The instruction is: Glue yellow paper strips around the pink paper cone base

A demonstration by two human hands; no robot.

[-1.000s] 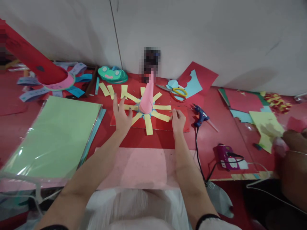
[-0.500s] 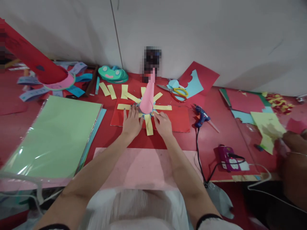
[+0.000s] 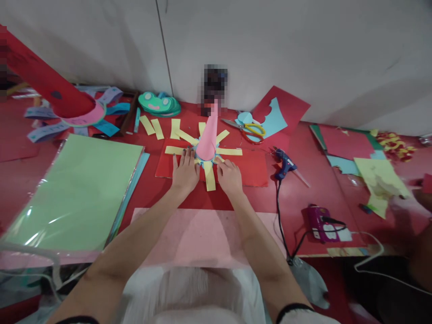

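Observation:
A pink paper cone point(image 3: 207, 139) stands upright, with yellow paper strips point(image 3: 209, 176) fanning out around its blue-edged base. Beneath it lies a red card sheet point(image 3: 251, 168). My left hand point(image 3: 185, 173) rests flat to the left of the cone, fingers stretched out over the red card and a strip's edge. On the other side, my right hand point(image 3: 229, 176) has curled fingers pinching a short yellow strip close to the cone's base. Much of that strip is hidden under the fingers.
Scissors point(image 3: 248, 129) and a blue glue gun point(image 3: 285, 164) lie to the right, its cord running by a purple power box point(image 3: 322, 223). Wrapped green paper point(image 3: 77, 193) and a red paper tube point(image 3: 43, 67) are at left. Another person's blurred arm point(image 3: 423, 245) is at far right.
My hands and the cone stay almost in place. At far right, the other person's hand has drawn back from the yellow paper.

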